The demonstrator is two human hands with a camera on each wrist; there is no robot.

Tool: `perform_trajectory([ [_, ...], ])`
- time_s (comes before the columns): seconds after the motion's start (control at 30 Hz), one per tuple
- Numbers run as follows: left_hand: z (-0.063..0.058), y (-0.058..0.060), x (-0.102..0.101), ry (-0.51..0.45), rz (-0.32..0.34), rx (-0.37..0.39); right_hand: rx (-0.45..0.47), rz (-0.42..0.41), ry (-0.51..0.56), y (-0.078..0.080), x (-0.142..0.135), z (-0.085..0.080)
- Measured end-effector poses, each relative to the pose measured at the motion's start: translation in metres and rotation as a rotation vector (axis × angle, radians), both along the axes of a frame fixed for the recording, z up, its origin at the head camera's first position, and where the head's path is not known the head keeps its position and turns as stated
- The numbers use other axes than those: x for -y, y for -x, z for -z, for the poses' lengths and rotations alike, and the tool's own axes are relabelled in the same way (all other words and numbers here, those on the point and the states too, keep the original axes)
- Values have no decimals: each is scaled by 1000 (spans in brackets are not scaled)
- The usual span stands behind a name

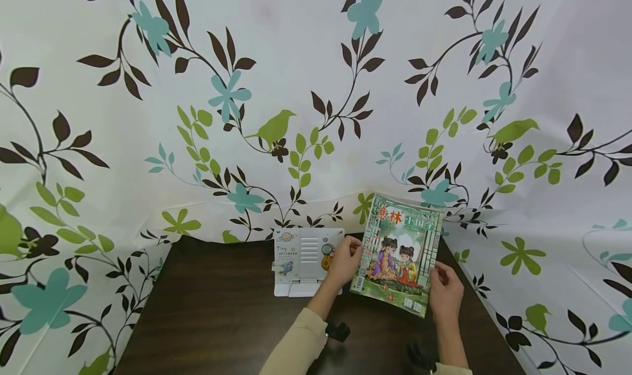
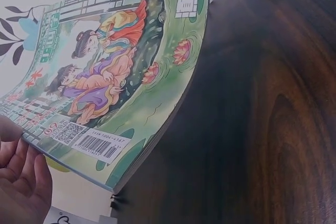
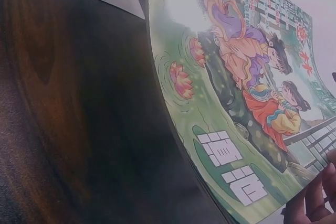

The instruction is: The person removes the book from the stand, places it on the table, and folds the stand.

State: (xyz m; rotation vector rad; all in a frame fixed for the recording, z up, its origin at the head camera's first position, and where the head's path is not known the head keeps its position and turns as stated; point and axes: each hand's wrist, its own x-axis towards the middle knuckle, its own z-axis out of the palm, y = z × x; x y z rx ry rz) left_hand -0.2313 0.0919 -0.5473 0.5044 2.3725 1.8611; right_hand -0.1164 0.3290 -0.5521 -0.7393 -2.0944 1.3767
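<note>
A magazine with a green illustrated cover, two drawn figures and a barcode is held tilted up above the dark table. My left hand pinches its left edge, thumb and fingers at the margin. On the opposite side my right hand grips the right edge. In the left wrist view the left fingers curl at the edge near the barcode. The right wrist view has the right fingers at the cover's lower corner area.
Behind my left hand, a white book stand printed "Tiny universe" stands at the back of the dark wooden table. Patterned white cloth with leaves and birds rises behind the table and along its sides.
</note>
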Motion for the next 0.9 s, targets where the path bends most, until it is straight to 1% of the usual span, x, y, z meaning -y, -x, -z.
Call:
perform_trajectory([
  [0.1,3,-2,-1,-2,-1,2,12,-3,0,-2,-1,4],
  [0.37,5,-5,-7,-21,10,45,32,4,4,-6,-4,10],
  [0.43,8,-6,-11,-17,21,53,42,19,8,-10,-5,12],
  [0.6,16,-9,-20,5,74,68,83,75,28,-19,-8,20],
  [0.63,17,-10,-21,10,75,72,87,79,32,-20,-8,22],
  [0.73,21,-11,-20,42,50,91,87,60,24,-20,-6,27],
  [0.9,26,-11,-16,54,29,117,91,51,-11,-15,-2,32],
])
